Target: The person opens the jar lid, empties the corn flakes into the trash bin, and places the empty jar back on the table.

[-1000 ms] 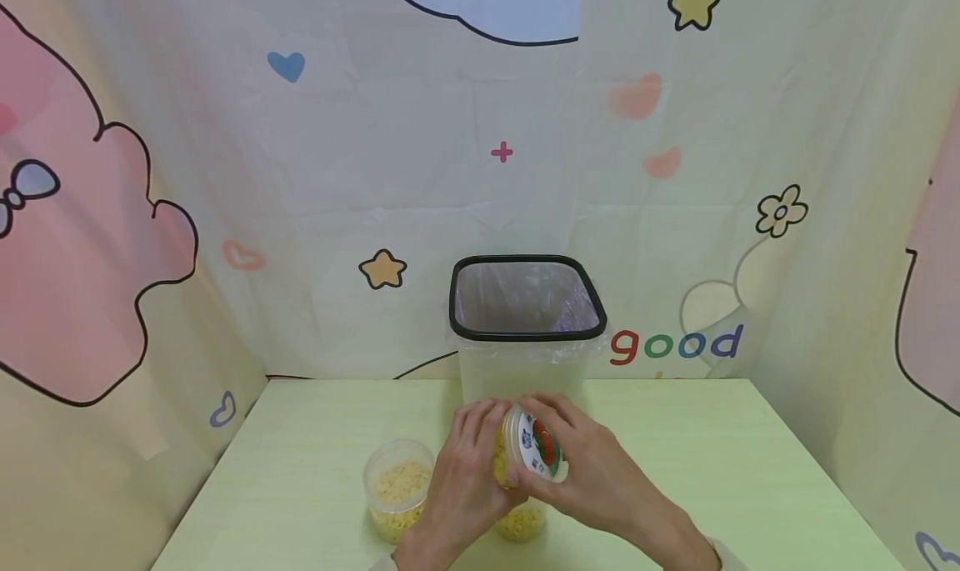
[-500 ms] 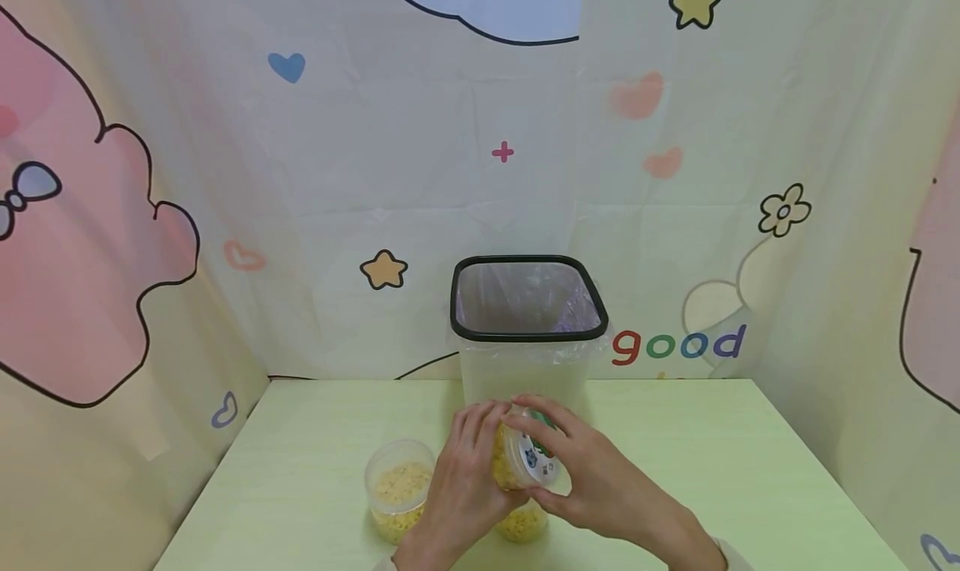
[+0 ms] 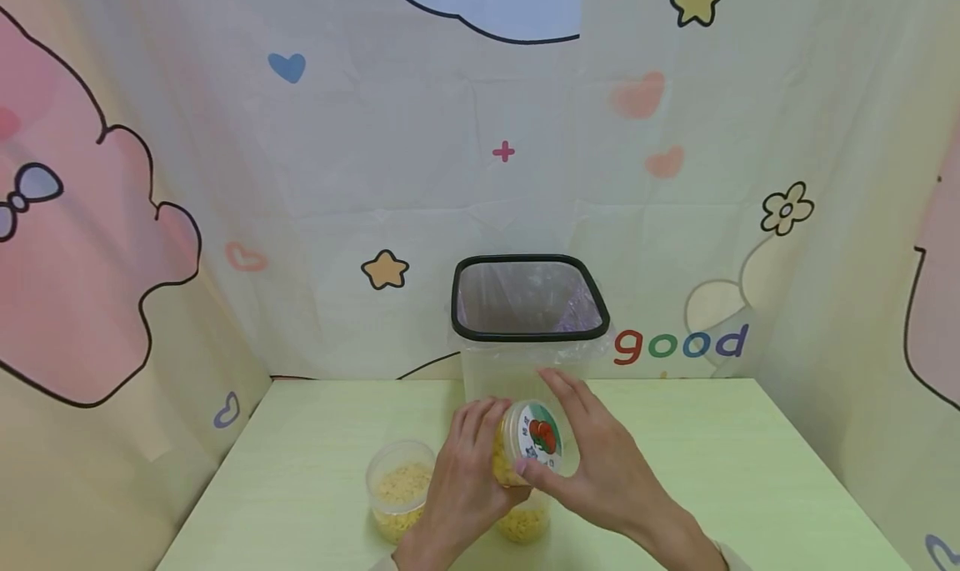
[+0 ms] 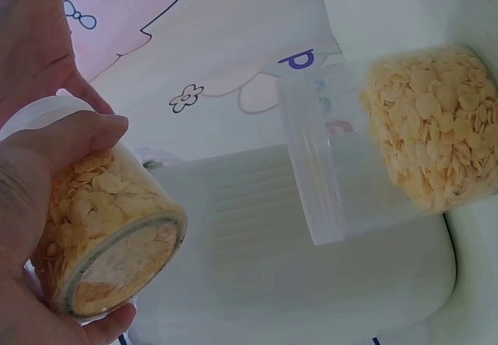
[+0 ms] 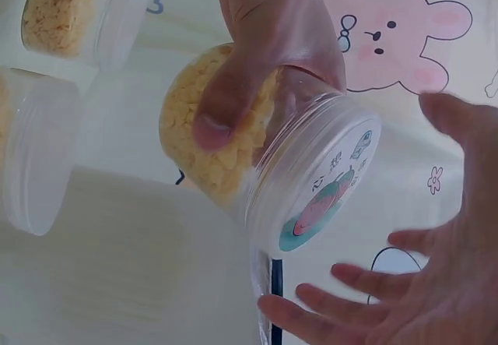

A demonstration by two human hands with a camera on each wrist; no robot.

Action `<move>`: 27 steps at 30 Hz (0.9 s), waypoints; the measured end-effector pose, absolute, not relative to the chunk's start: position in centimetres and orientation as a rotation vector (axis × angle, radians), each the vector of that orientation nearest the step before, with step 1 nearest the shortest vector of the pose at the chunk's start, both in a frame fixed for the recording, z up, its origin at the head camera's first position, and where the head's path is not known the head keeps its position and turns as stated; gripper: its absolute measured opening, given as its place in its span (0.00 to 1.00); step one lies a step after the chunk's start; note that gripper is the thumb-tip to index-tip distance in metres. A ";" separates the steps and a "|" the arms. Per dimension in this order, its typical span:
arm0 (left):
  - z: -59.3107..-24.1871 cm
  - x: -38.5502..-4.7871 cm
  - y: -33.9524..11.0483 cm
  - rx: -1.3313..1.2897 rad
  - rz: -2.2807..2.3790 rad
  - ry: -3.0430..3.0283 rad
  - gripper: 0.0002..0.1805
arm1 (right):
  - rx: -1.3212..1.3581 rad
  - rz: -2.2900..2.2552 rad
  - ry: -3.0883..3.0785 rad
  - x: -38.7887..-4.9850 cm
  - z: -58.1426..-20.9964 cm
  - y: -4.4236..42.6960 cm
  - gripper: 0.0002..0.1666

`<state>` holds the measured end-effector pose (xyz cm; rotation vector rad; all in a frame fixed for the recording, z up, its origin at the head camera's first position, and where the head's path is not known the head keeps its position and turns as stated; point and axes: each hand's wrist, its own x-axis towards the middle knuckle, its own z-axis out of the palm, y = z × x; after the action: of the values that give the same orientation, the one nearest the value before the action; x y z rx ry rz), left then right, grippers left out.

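Note:
My left hand (image 3: 463, 471) grips a clear jar of yellow flakes (image 4: 101, 220), held tilted above the table with its lid facing right. The lid (image 5: 315, 185) is on the jar and bears a red and green picture with some print. My right hand (image 3: 603, 454) is beside the lid, fingers spread and straight. In the right wrist view a gap shows between this hand (image 5: 420, 275) and the lid. A second jar of flakes (image 3: 522, 523) stands partly hidden behind my left hand. A third jar (image 3: 397, 492) stands to the left, partly covered by my left wrist.
Behind the hands stands a pale bin (image 3: 517, 367) with a black rim (image 3: 528, 336) and a clear plastic liner. The light green table (image 3: 675, 454) ends at a printed cloth backdrop (image 3: 337, 154), which also hangs at both sides.
My right hand has come off the lid, its fingers spreading and rising. The lid's picture has turned. My left hand keeps its grip on the jar in about the same place.

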<state>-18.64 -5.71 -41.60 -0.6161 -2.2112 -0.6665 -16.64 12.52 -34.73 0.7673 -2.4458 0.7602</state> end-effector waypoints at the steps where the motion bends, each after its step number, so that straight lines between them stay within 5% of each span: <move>1: -41.5 -18.6 -5.7 -0.613 -0.670 -2.220 0.55 | 0.721 0.770 -2.454 -16.6 -34.6 12.5 0.53; 15: -41.5 -18.6 -5.4 -0.624 -0.623 -2.220 0.57 | 0.389 0.840 -2.703 -16.6 -34.9 11.3 0.49; 27: -41.7 -18.9 -5.1 -0.618 -0.581 -2.186 0.54 | 0.680 0.879 -2.577 -17.0 -35.2 12.2 0.39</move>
<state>-18.85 -5.11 -41.67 -0.6176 -2.1864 -0.5811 -17.04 12.18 -35.24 0.6796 -2.5766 0.8794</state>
